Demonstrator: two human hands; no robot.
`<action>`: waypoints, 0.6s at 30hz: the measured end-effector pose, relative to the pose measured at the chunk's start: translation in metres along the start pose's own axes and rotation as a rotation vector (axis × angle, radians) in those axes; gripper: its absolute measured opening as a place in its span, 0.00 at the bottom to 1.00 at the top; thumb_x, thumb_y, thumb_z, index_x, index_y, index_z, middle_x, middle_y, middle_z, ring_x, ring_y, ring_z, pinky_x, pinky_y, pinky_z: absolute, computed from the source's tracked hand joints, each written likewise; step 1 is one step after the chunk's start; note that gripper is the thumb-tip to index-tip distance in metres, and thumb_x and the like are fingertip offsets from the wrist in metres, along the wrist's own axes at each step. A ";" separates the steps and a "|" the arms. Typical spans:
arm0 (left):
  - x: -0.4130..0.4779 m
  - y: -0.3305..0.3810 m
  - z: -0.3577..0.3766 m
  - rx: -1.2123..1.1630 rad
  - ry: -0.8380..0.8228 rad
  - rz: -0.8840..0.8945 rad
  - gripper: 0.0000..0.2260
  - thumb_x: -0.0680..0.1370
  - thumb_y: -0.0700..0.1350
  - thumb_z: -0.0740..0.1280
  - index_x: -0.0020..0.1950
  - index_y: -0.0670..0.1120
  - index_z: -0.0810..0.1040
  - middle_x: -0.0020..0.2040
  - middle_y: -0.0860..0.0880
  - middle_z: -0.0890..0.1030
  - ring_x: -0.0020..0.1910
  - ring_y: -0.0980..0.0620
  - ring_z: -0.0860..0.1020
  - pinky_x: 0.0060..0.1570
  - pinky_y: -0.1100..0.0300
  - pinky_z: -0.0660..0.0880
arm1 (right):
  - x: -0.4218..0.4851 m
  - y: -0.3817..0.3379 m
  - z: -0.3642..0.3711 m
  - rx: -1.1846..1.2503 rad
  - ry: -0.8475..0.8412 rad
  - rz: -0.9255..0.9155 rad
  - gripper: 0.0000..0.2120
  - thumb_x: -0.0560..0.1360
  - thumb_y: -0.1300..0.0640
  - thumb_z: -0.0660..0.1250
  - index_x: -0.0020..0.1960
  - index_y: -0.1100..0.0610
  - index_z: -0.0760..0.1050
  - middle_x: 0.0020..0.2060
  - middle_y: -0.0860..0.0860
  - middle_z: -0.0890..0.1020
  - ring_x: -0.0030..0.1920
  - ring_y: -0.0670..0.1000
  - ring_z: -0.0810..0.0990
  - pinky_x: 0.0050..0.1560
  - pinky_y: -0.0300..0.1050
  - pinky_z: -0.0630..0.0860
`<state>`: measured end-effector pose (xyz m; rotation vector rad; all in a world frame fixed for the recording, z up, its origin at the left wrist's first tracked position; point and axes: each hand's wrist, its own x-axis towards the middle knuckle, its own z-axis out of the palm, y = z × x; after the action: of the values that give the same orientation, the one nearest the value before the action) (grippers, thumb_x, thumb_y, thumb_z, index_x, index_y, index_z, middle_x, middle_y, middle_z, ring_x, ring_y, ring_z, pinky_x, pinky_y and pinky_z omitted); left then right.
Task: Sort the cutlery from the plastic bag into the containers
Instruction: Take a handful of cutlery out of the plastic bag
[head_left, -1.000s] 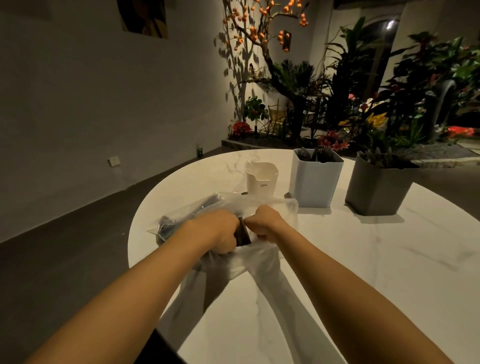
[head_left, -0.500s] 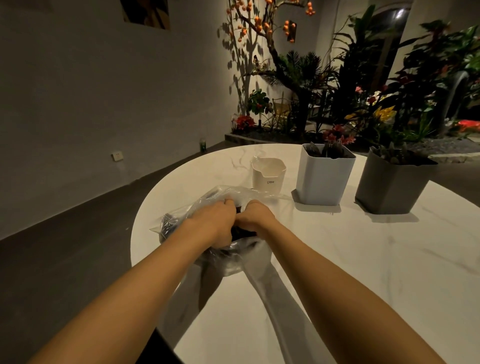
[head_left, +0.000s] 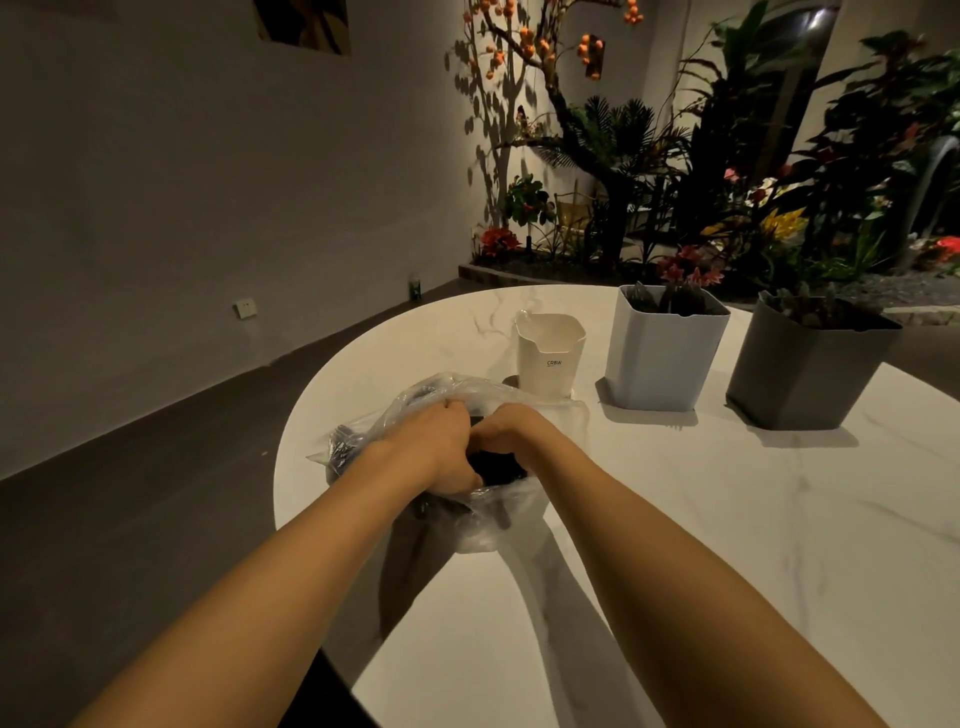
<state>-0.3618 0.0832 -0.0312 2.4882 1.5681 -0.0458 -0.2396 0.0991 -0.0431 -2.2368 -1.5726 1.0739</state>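
A clear plastic bag (head_left: 488, 525) full of dark cutlery (head_left: 496, 465) lies near the left edge of the round white marble table (head_left: 727, 545). My left hand (head_left: 436, 447) and my right hand (head_left: 511, 428) sit side by side on top of the bag, each gripping its plastic at the mouth. The fingertips are tucked under and hidden. Behind the bag stand three containers: a small cream cup (head_left: 549, 358), a white square bin (head_left: 662, 358) and a dark grey square bin (head_left: 800, 379). Dark cutlery tips show above both bins.
The table's left rim (head_left: 291, 441) runs right beside the bag, with dark floor beyond it. A bed of plants and flowers (head_left: 727, 208) fills the background behind the bins. The near right part of the table holds nothing but my forearms' shadows.
The bag has sunk lower and flatter onto the table. Both hands have come closer together on its top, and the view has shifted slightly.
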 end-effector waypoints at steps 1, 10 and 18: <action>0.000 -0.001 0.001 0.001 0.001 0.002 0.28 0.73 0.54 0.75 0.67 0.46 0.70 0.61 0.46 0.77 0.58 0.43 0.78 0.56 0.51 0.78 | 0.000 0.001 0.000 0.010 -0.020 0.007 0.13 0.79 0.54 0.67 0.39 0.57 0.71 0.38 0.54 0.75 0.45 0.54 0.78 0.49 0.47 0.76; -0.002 -0.008 -0.001 -0.035 -0.010 0.029 0.28 0.74 0.59 0.74 0.69 0.48 0.72 0.60 0.47 0.80 0.57 0.45 0.78 0.57 0.52 0.78 | -0.012 0.004 -0.014 0.502 -0.035 0.120 0.14 0.84 0.52 0.59 0.46 0.61 0.72 0.40 0.55 0.74 0.38 0.52 0.75 0.36 0.44 0.73; -0.002 -0.008 0.000 -0.134 -0.025 0.062 0.26 0.73 0.55 0.74 0.68 0.50 0.73 0.59 0.49 0.80 0.56 0.45 0.79 0.58 0.52 0.78 | -0.015 0.004 -0.002 0.496 -0.017 0.057 0.09 0.80 0.63 0.63 0.42 0.62 0.74 0.37 0.57 0.79 0.37 0.54 0.80 0.39 0.47 0.80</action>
<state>-0.3702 0.0849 -0.0323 2.4210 1.4339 0.0364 -0.2381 0.0853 -0.0371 -1.9425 -1.0948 1.3275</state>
